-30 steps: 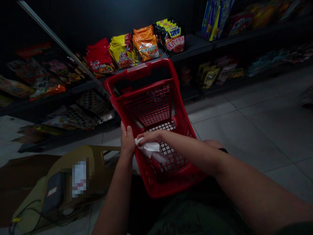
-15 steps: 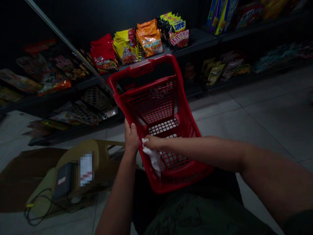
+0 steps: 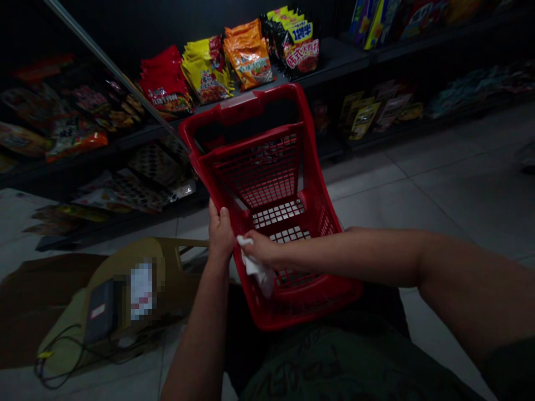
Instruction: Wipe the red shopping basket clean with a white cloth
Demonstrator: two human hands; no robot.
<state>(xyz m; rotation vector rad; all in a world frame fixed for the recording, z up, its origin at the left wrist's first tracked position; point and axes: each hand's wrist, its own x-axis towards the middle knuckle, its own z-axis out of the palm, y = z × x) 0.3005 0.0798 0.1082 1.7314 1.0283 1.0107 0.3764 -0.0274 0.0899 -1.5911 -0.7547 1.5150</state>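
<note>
L hand [image 3: 219,234]: fingers closed round the side rim of a red plastic shopping basket [image 3: 246,100]. R hand [image 3: 261,248], just beside it, pinches a crumpled white cloth [image 3: 256,267] at the inside of that rim, the cloth hanging down into the basket. Basket is held in front of the person's lap, tilted, not flat. Its long axis runs fwd & up from the dark green T-shirt [image 3: 334,362], handle end pointing at a shelf [image 3: 334,58] w/ foil food packets [image 3: 209,72] — brown cardboard [image 3: 50,289] lies on the tile floor [image 3: 376,206], lower L.
</note>
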